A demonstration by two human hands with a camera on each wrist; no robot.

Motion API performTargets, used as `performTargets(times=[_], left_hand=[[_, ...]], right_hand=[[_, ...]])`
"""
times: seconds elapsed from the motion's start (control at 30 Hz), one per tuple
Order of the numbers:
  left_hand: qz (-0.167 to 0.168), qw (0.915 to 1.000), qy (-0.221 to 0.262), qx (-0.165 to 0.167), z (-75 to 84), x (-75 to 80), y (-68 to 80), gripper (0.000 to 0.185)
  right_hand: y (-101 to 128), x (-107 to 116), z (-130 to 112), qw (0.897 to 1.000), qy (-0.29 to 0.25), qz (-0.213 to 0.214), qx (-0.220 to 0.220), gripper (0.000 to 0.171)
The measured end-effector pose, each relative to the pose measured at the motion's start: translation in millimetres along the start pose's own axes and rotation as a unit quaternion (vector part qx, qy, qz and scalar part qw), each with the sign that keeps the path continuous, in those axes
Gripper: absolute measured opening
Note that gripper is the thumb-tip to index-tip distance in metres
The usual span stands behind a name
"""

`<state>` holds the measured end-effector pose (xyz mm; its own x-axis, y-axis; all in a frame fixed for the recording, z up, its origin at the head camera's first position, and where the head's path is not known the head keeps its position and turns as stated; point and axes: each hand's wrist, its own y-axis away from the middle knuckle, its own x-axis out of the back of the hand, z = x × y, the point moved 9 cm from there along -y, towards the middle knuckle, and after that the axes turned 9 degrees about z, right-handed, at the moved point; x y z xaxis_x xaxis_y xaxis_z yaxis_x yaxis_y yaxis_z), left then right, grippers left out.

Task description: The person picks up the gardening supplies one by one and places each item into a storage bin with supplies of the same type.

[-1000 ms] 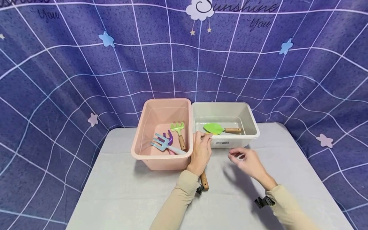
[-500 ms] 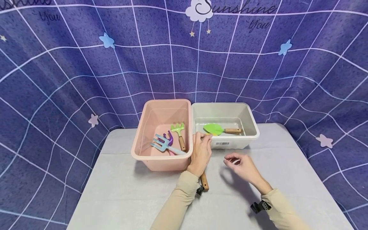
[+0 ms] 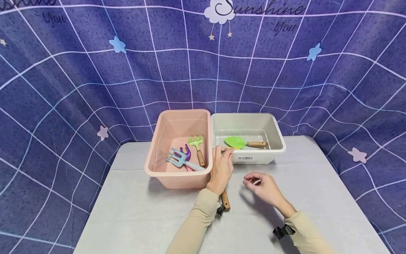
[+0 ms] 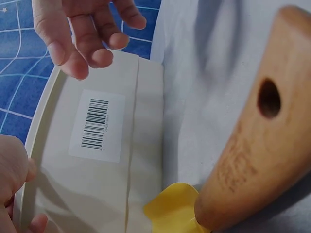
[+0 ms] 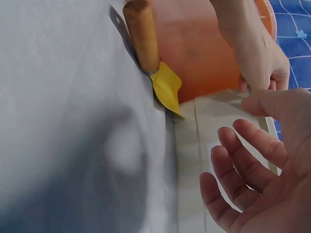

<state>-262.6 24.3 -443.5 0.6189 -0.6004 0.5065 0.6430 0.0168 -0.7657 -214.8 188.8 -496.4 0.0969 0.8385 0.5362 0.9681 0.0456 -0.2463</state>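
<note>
We sit at a worktop (image 3: 133, 197) draped in pale cloth, with a pink bin (image 3: 158, 169) and a white bin (image 3: 279, 141) set side by side, rims touching. Our left hand (image 3: 221, 168) lies at the seam between the two bins, fingertips resting on the near rim of the white one; under it lies a yellow trowel (image 5: 167, 90) with a wooden handle (image 3: 225, 201), flat on the cloth, its blade pointing at the foot of the bins and its handle poking out toward us beneath the wrist. Whether that left grip actually presses on the trowel we cannot tell; the fingers look relaxed and curl round nothing. Our right hand (image 3: 264, 187) hovers just above the worktop, near the front of the white bin, its grip loosely spread and holding nothing. By our reading, the sorting is well along: a blue fork rake (image 3: 178, 158), a purple tool (image 3: 186, 152) and a green rake (image 3: 196, 143) already lie in the pink bin, and a green trowel (image 3: 236, 142) lies in the white bin. The yellow trowel is the only tool outside, not yet lifted, so what seems left is to pick it up and drop it in a bin.
</note>
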Motion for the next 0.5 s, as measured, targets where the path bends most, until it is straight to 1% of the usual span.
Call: performTargets(times=[0.23, 0.5], left_hand=[[0.014, 0.9999, 0.003, -0.007, 1.4, 2.6, 0.3, 0.021], [0.022, 0.9997, 0.005, -0.007, 1.9, 4.0, -0.1, 0.020]], right_hand=[[6, -10, 1, 1.000, -0.007, -0.013, -0.019, 0.018], [11, -26, 5, 0.999, -0.015, -0.028, -0.039, 0.017]])
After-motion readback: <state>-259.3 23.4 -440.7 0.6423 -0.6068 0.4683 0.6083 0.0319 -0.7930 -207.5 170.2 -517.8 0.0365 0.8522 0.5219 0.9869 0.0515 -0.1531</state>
